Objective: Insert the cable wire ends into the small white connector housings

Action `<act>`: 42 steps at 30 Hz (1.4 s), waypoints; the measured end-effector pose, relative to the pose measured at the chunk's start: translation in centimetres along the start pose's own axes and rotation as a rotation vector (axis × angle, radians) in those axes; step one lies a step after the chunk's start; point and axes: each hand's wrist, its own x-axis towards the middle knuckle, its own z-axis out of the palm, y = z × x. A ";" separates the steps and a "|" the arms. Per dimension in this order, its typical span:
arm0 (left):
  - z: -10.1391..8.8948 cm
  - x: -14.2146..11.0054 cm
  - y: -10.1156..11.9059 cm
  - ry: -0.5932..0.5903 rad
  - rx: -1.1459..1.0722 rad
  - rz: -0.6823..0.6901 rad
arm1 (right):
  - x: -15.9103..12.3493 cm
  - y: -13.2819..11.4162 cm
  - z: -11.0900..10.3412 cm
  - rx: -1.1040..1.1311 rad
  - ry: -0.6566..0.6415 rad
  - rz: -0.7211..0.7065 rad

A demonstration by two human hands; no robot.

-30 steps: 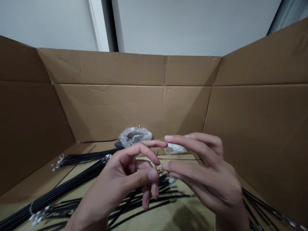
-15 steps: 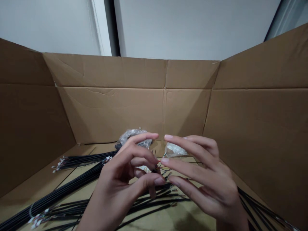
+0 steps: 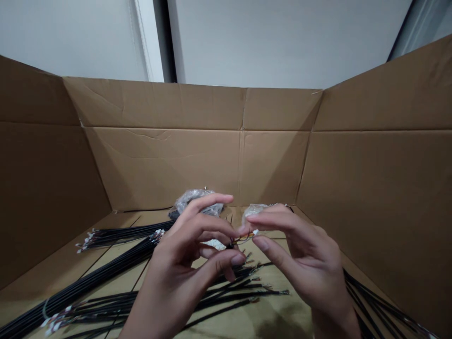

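Both hands are raised over the floor of a big cardboard box (image 3: 162,160). My left hand (image 3: 187,263) pinches the end of a thin black cable, thumb under, fingers curled over it. My right hand (image 3: 300,259) meets it fingertip to fingertip and pinches the cable's thin coloured wires and small white connector (image 3: 247,235). Loose black cables (image 3: 226,294) with white connectors lie spread on the box floor right below the hands.
A long bundle of black cables (image 3: 84,282) runs along the left of the box floor, a shorter bundle (image 3: 123,233) behind it. Two clear plastic bags (image 3: 196,200) lie at the back wall. More black cables (image 3: 381,306) lie at the lower right.
My right hand's fingers went from stretched out to a pinch on the wire ends. My left hand stayed curled on the cable and shifted slightly. The view tilted a little.
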 end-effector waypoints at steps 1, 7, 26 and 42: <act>0.0 0.1 0.0 -0.011 0.006 -0.004 | 0.0 0.1 0.1 0.008 0.011 0.001; -0.1 0.1 0.0 -0.013 0.120 0.014 | 0.1 0.2 0.3 0.052 0.021 -0.015; -0.4 -0.1 -0.1 -0.086 0.175 -0.011 | 0.1 0.0 0.5 -0.025 0.069 0.091; -0.5 -0.2 -0.3 -0.089 0.241 -0.091 | 1.1 -0.7 0.0 0.017 -0.004 0.357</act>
